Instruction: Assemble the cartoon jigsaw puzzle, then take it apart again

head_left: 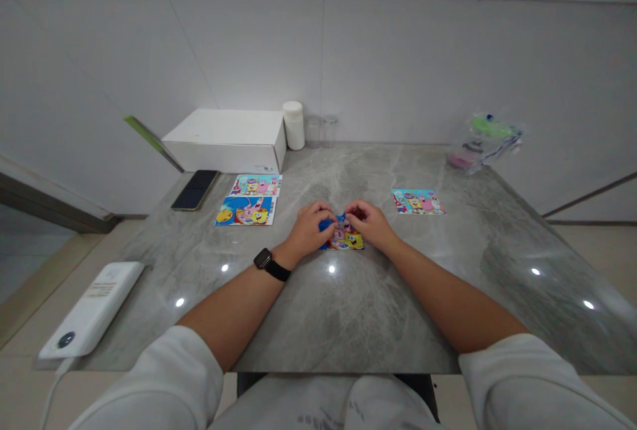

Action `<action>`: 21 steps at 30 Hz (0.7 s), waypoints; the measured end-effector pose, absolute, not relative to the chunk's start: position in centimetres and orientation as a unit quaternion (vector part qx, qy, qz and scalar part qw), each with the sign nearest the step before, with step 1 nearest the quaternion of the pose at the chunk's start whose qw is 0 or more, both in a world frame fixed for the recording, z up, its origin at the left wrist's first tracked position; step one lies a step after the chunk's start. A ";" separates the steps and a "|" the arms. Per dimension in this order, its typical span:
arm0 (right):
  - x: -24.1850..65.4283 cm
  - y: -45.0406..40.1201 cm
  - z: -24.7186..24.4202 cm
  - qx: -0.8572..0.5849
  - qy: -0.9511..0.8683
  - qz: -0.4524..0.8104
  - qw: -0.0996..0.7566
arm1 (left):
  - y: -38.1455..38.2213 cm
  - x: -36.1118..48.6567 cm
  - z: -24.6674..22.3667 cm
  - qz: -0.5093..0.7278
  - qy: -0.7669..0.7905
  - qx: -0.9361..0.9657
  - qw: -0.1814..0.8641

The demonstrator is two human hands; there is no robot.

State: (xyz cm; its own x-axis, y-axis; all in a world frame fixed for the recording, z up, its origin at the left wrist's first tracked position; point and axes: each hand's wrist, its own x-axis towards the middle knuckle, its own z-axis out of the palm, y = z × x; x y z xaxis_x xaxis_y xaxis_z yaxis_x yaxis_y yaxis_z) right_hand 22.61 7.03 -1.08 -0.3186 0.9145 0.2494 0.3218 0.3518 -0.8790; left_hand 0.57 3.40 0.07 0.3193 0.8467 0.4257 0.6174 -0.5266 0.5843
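A small blue, yellow and pink cartoon picture point(351, 239) lies on the grey marbled table, at its middle. My left hand point(312, 227), with a black watch on the wrist, has its fingers curled closed over the picture's left part. At the upper right edge, my right hand point(369, 221) pinches the picture between thumb and fingers. Fingers cover its left side and upper corners, and I cannot tell whether it is one sheet or joined pieces. To the left lies a card point(247, 211) that looks alike. Another cartoon card point(419, 202) lies to the right.
Behind the left card is one more card point(256, 184), beside a phone point(196, 190). A white box point(226, 138), a white bottle point(294, 126) and two clear jars point(321, 131) stand along the wall. A plastic bag point(482, 143) sits back right; a white power bank point(94, 310) front left.
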 end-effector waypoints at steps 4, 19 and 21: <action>23.5 7.6 -1.0 -0.425 -0.766 0.308 0.370 | 3.1 0.5 0.2 0.311 0.473 0.813 0.136; 23.5 7.8 -1.1 -0.380 -0.841 0.241 0.301 | 2.6 0.6 0.4 0.252 0.471 0.838 0.112; 23.5 7.8 -1.2 -0.373 -0.847 0.236 0.295 | 2.6 0.6 0.5 0.250 0.472 0.838 0.112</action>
State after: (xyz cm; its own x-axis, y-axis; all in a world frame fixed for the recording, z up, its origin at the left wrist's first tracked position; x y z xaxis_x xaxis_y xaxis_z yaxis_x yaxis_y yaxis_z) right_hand 23.52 7.75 -1.16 -0.5477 0.7714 0.3241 0.4927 0.6104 -0.6202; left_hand 0.58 2.59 0.46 0.4300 0.8467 0.3135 0.7348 -0.5299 0.4233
